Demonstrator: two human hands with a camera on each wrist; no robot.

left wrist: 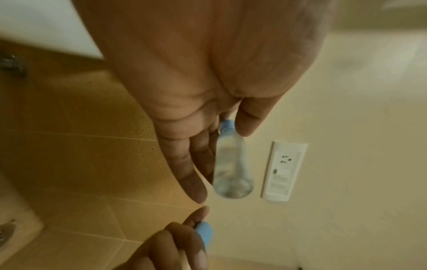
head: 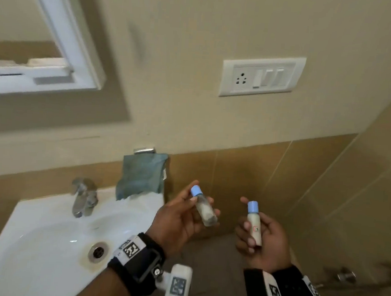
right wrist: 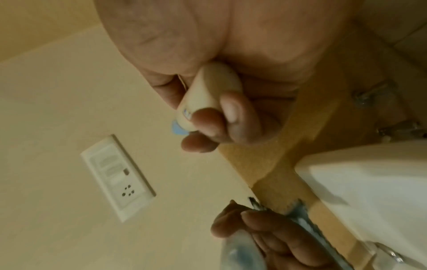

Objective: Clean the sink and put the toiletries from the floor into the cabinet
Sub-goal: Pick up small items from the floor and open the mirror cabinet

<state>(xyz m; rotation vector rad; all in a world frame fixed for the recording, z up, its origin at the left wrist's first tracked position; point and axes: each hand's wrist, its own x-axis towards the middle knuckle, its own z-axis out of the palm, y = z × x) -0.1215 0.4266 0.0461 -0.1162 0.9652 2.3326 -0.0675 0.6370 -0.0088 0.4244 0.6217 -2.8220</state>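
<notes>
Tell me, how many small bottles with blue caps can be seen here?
2. A clear bottle is held in the left hand, beside the sink. A cream bottle is held in the right hand. Others may be out of view.

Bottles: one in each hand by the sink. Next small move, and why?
Probably carry both up toward the cabinet at upper left. The left hand holds a clear bottle, the right hand a cream bottle, both blue-capped and already off the floor, so shelving comes next.
</notes>
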